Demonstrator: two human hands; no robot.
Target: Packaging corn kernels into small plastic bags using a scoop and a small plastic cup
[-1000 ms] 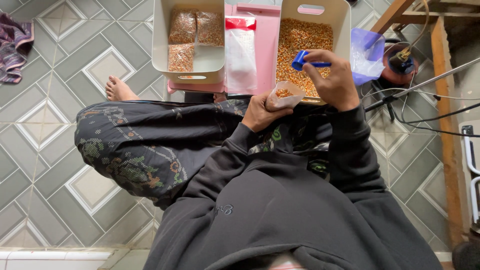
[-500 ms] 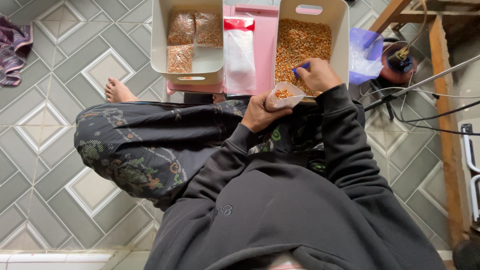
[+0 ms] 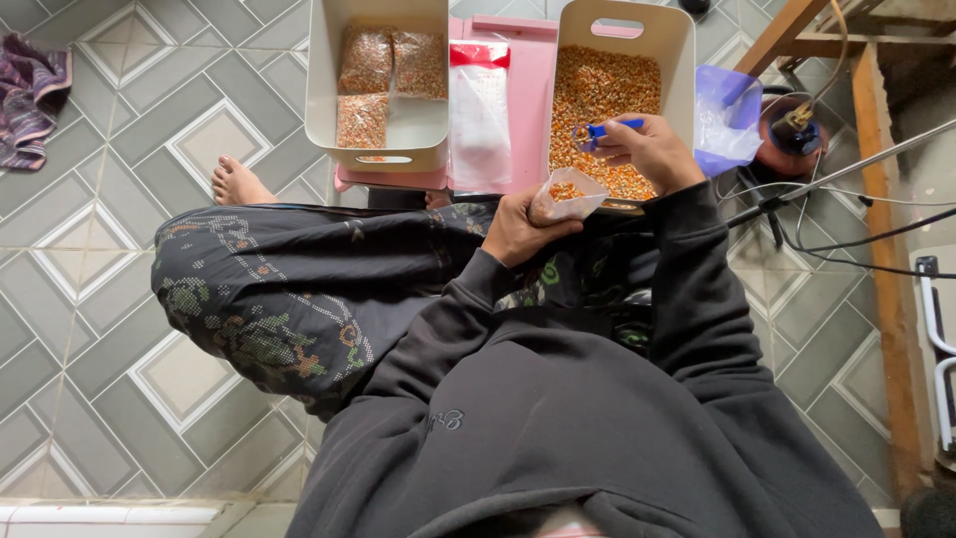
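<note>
**Scoop over the bag mouth: spill risk on the lap**

Right hand [image 3: 649, 149] is clenched round a blue scoop [image 3: 600, 131] above the near end of the white bin of corn kernels [image 3: 605, 85]. Left hand [image 3: 518, 229] pinches a small clear bag [image 3: 565, 194], partly filled, just off the bin's near edge, over the lap. The bag's mouth looks narrow and limp; a tilted scoop could scatter kernels onto the patterned trousers [image 3: 289, 289] or the tiled floor [image 3: 119, 179].
</note>
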